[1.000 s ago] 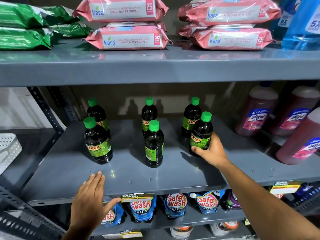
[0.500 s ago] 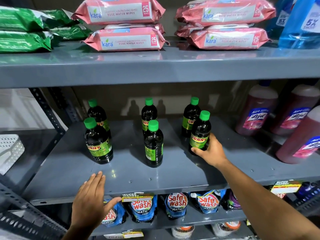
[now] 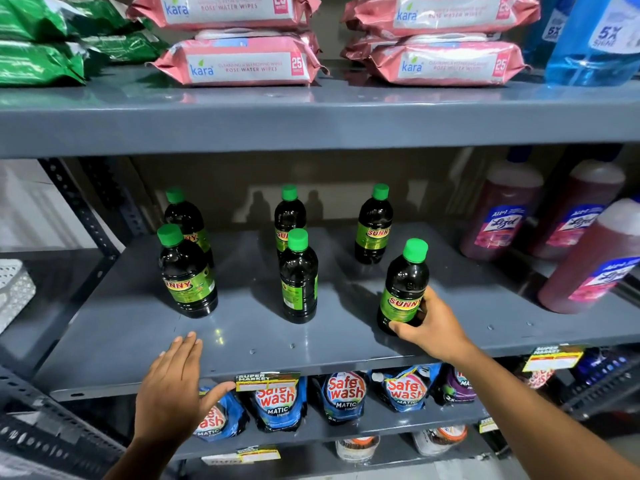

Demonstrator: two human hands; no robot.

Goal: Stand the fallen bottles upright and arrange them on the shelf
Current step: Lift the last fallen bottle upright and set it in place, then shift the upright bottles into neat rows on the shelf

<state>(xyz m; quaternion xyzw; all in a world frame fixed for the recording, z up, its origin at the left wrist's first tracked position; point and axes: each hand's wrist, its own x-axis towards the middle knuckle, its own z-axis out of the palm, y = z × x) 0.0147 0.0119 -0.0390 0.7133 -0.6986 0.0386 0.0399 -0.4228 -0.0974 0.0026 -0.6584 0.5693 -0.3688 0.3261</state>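
Head view: a grey metal shelf [image 3: 242, 341] holds six dark bottles with green caps, all upright, filled with dark liquid nearly to the neck. Three stand in a back row: back-left bottle [image 3: 187, 220], back-middle bottle [image 3: 289, 216], back-right bottle [image 3: 374, 226]. Two stand in front of them: front-left bottle [image 3: 187, 275] and middle bottle [image 3: 298, 278].

The sixth, the held bottle [image 3: 401, 289], stands near the shelf's front edge, at five o'clock from the back-right bottle and well apart from it. The right hand [image 3: 429, 327] reaches in from five o'clock, forearm stretched over the edge, thumb and fingers wrapped around the bottle's lower label; the bottle sits at eleven o'clock from the palm.

The left hand [image 3: 173, 386] lies flat and empty, fingers together on the front edge, thumb spread toward three o'clock, at six o'clock from the front-left bottle.
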